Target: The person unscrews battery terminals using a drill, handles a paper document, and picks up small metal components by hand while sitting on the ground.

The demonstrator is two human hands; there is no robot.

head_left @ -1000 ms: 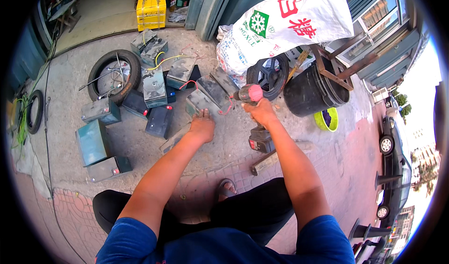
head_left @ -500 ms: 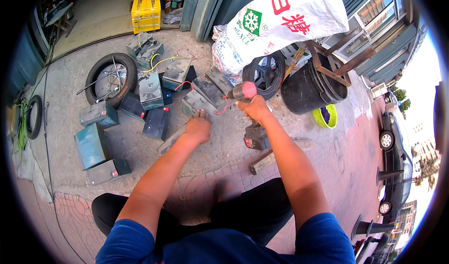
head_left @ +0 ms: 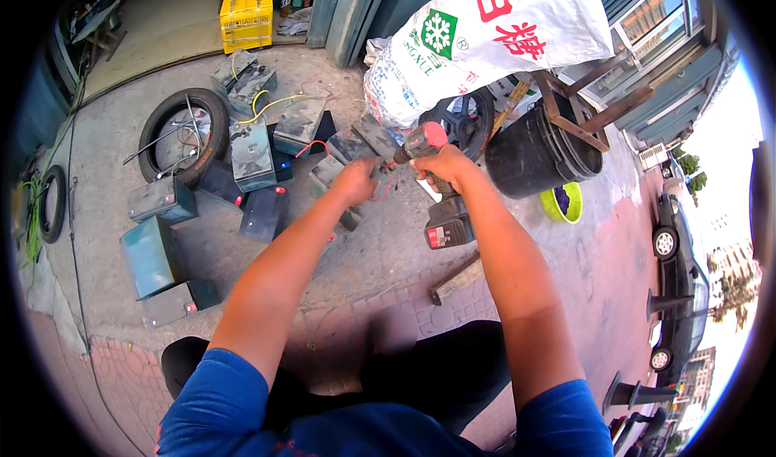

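My right hand (head_left: 450,168) grips a cordless drill (head_left: 449,224) with a red rear cap, its tip pointing left. Close to that tip, my left hand (head_left: 356,182) has its fingers drawn together over a grey battery (head_left: 323,174). Whatever they pinch is too small to make out. A thin red wire (head_left: 314,145) loops beside the battery. Around it lie further dusty batteries, among them a grey one (head_left: 252,158), a black one with a red terminal (head_left: 265,213) and a bluish-green one (head_left: 151,256).
A white printed sack (head_left: 485,44) leans behind the batteries. At right stand a black bucket (head_left: 529,154) and a green bowl (head_left: 561,202). A tire (head_left: 214,137) lies at left, a yellow box (head_left: 246,16) beyond it. A wooden piece (head_left: 457,281) lies near my knees.
My left hand has lifted from lying flat on the battery and moved right to the drill tip, its fingers now drawn together. The drill stays in my right hand, turned slightly.
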